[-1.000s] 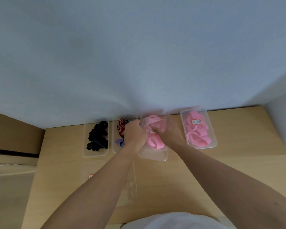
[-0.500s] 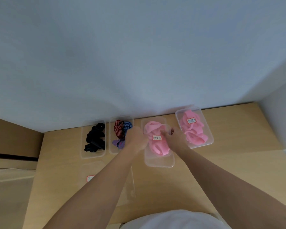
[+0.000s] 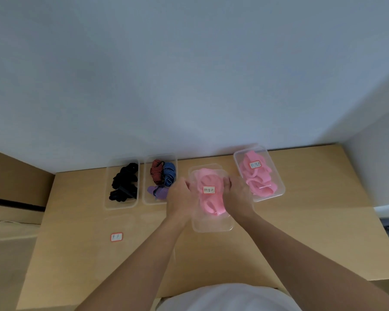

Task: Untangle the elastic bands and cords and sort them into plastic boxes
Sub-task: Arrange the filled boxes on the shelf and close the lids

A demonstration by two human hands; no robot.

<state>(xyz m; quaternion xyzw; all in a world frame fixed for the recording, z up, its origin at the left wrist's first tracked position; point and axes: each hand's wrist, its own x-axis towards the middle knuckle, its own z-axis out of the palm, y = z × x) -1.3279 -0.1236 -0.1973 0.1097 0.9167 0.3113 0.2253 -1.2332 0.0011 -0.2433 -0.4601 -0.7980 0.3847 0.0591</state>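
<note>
Head view looks down on the middle box (image 3: 211,226), a clear plastic tub standing on the desk (image 3: 76,254) at the centre of the row, a little nearer the person than its neighbours. Pink bands (image 3: 211,202) fill its far half, and a white label (image 3: 209,189) with a red border shows above them; whether it sits on a lid I cannot tell.

Both hands hold this box. The left hand (image 3: 179,198) takes its 9 o'clock side, the grip closed, fingers curled over the edge. The right hand (image 3: 237,194) mirrors it at 3 o'clock, its grip likewise wrapped round the rim. The fingertips are hidden against the plastic.

At 1 o'clock from the middle box, just beside the right hand, a second clear box (image 3: 268,198) holds more pink bands (image 3: 258,182) under its own label (image 3: 255,164). At 9 to 10 o'clock, touching the left hand's knuckles from this angle, a third box (image 3: 147,176) carries red, blue and purple striped bands (image 3: 163,176). Further out along 9 o'clock, a fourth box (image 3: 121,204) holds black bands (image 3: 124,182).

At 8 o'clock, well apart, a loose label (image 3: 116,237) lies on the desk; a faint clear sheet seems to surround it.
</note>
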